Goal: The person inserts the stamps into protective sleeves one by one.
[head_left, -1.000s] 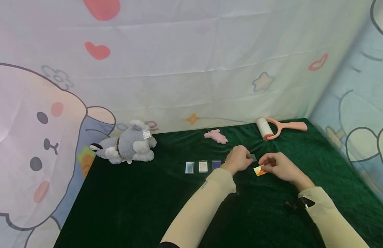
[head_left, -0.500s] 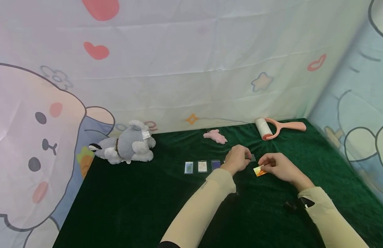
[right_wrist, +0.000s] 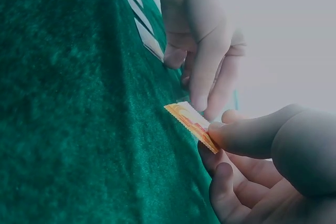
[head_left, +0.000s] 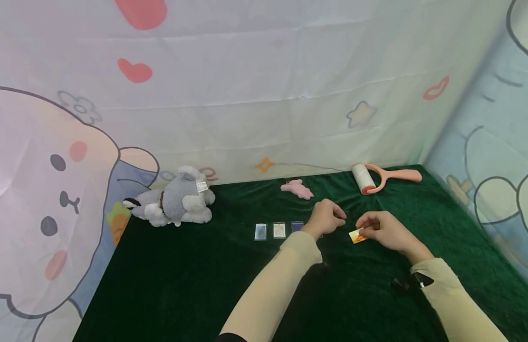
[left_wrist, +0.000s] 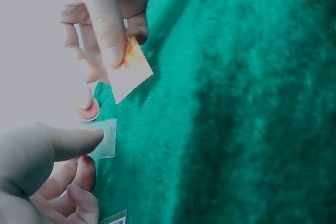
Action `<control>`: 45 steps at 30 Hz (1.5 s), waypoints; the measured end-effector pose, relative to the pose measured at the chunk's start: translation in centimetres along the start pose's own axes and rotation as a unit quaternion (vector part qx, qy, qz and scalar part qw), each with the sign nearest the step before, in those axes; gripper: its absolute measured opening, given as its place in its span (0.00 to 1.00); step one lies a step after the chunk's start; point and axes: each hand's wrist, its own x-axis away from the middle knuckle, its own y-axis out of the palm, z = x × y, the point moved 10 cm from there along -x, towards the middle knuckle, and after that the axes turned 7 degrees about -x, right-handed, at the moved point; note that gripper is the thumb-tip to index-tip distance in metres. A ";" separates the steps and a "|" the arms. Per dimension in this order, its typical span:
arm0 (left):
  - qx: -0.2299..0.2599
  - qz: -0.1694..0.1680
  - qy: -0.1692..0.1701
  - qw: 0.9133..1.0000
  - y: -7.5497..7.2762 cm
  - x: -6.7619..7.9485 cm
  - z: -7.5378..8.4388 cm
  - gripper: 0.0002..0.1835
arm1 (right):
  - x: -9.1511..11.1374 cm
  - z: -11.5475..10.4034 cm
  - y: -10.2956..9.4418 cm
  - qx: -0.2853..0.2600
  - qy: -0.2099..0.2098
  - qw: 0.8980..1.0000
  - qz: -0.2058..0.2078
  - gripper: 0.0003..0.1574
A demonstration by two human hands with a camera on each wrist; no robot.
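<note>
My right hand (head_left: 385, 230) pinches an orange-and-yellow postage stamp (right_wrist: 189, 124) with toothed edges between thumb and fingers. In the left wrist view the stamp's pale back (left_wrist: 131, 80) faces the camera, tilted over the cloth. Just left of it, my left hand (head_left: 325, 218) holds a small clear plastic sleeve (left_wrist: 109, 140), thumb on top and fingers beneath. Left of that hand lies a row of sleeved stamps: a blue-green one (head_left: 260, 232), a pale one (head_left: 279, 230) and a dark blue one (head_left: 297, 226), partly covered by the hand.
Dark green cloth (head_left: 182, 275) covers the table. A grey plush toy (head_left: 178, 199) lies at the back left, a small pink plush (head_left: 297, 189) behind the row. At the back right lies a lint roller (head_left: 364, 179) with a pink handle. Printed curtains hang behind and at the right.
My left hand has shifted slightly left, and the clear sleeve at its fingertips hardly shows in the head view now. The right hand stays in place with the stamp.
</note>
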 end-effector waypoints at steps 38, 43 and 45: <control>0.061 -0.015 0.122 0.991 -7.2 5.9 -2.9 0.09 | -2.3 -6.7 1.1 -0.021 -0.110 0.992 0.054 0.10; 0.065 0.000 0.125 0.990 -8.6 6.6 -3.5 0.10 | -2.7 -7.9 0.8 -0.024 -0.112 0.990 0.083 0.08; 0.072 0.004 0.123 0.990 -9.1 6.9 -3.7 0.10 | -2.7 -8.4 0.8 -0.026 -0.116 0.989 0.092 0.08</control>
